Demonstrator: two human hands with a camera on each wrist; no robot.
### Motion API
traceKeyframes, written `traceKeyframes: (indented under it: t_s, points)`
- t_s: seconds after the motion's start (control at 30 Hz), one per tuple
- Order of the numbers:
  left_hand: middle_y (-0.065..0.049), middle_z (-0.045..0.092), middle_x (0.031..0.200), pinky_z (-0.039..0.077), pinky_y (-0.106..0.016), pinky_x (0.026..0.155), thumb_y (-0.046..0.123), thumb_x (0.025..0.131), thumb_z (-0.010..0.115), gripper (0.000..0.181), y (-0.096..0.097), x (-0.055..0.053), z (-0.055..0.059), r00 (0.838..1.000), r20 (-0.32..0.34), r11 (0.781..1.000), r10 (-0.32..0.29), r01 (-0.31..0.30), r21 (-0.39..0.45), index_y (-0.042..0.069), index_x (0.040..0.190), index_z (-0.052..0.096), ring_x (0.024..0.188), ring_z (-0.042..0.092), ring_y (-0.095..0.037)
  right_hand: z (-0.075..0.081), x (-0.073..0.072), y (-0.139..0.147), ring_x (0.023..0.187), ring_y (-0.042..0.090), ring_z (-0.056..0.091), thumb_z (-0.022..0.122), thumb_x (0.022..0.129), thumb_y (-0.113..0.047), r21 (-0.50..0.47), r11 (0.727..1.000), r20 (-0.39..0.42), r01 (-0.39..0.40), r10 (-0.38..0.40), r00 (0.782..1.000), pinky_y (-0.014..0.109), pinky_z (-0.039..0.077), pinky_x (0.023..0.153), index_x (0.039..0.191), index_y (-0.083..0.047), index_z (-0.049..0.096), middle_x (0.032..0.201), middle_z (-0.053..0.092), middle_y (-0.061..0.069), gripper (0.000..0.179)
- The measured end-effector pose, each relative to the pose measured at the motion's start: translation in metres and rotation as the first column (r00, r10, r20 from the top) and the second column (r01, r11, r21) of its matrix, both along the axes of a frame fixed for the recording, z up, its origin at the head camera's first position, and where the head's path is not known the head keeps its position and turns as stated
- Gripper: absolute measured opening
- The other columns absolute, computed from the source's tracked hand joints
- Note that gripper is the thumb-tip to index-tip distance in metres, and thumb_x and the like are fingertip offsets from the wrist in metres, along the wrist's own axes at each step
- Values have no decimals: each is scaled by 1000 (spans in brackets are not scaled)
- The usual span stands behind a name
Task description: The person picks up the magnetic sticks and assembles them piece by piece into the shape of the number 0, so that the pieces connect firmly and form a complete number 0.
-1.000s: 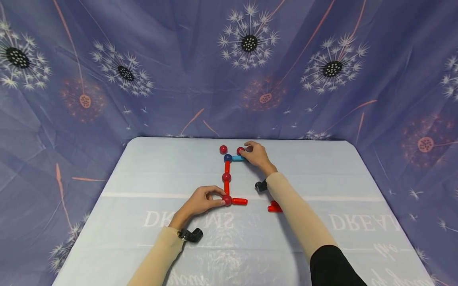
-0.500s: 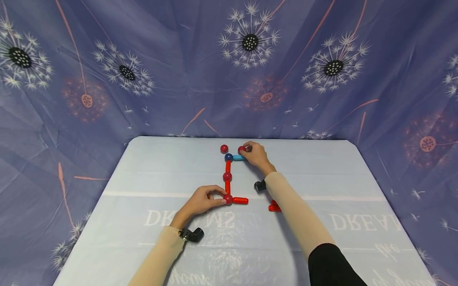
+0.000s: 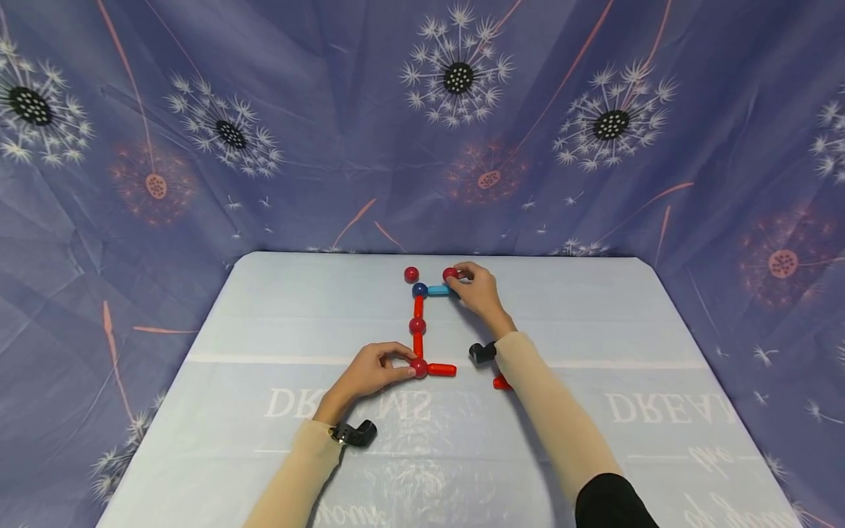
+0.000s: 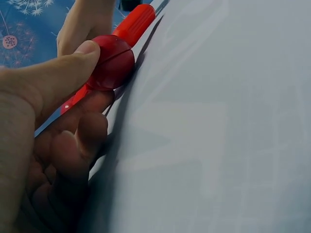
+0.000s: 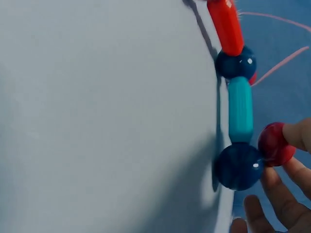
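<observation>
Purple-blue fabric with a dandelion print (image 3: 356, 147) hangs behind a table under a whitish cloth (image 3: 297, 315) with faint lettering that reads flipped. Roughly mid-table, toward the far edge, sits a bracket-shaped chain of balls and rods. Its near corner is a glossy red ball (image 3: 419, 367), with a short red rod (image 3: 441, 369) sticking out to the right. Going away from the person you get another red rod (image 3: 418, 345), a middle red ball (image 3: 417, 325), one more red rod (image 3: 419, 308), then a dark blue ball (image 3: 419, 291). From there a light blue rod (image 3: 439, 290) runs right to a second dark blue ball (image 5: 239, 166), best seen from the right wrist.

Left hand (image 3: 372, 370) has the near corner ball pinched between thumb and index finger. Right hand (image 3: 477, 290) pinches a separate red ball (image 5: 275, 144) right by that second blue one; can't tell if the two balls touch. Hands are well apart, btw.

Just beyond the first blue ball sits a loose red ball (image 3: 411, 274). Further out, a red piece (image 3: 502, 383) pokes from behind the right beige sleeve (image 3: 557, 411). Both wrists wear little black cameras (image 3: 357, 433).
</observation>
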State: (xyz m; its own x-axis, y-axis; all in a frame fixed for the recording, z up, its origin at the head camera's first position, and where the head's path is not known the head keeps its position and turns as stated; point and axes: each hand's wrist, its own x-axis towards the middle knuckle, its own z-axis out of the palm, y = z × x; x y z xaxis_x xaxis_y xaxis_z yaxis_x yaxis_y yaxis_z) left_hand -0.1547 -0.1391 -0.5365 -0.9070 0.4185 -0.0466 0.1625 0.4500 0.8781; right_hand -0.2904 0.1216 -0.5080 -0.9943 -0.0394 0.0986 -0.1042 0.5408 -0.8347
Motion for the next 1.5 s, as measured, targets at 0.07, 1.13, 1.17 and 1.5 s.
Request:
traceKeyframes:
  t_s: [0.07,1.13,1.17,1.5]
  points:
    - [2,63,76,39,-22,49,30,89,82,25,0,0,0,1000,-2,1000,8,-8,-5,23,112,77,53,48,-8,1,6,2,116,30,63,71,97,-27,5,1000,-22,8,-8,1000,49,49,103,128,-8,68,116,71,15,36]
    - [4,64,79,35,-22,51,32,87,84,24,3,1,-3,999,4,999,41,-41,-9,26,110,77,54,45,-8,-11,135,30,100,20,69,79,91,-22,81,987,1,-137,137,991,32,57,83,121,-12,73,108,76,4,32]
    - [4,64,77,35,-21,51,32,87,84,24,4,1,-3,999,5,999,42,-42,-9,26,110,77,54,45,-8,-11,138,32,99,19,69,80,91,-22,87,986,0,-144,145,989,30,56,81,121,-11,73,107,76,4,32]
    - [4,56,67,36,-22,51,30,88,83,24,4,0,-3,999,3,999,36,-35,-24,26,111,77,54,45,-7,-11,155,40,86,12,64,80,90,-17,113,972,10,-206,207,978,26,56,77,120,-10,72,101,73,2,32]
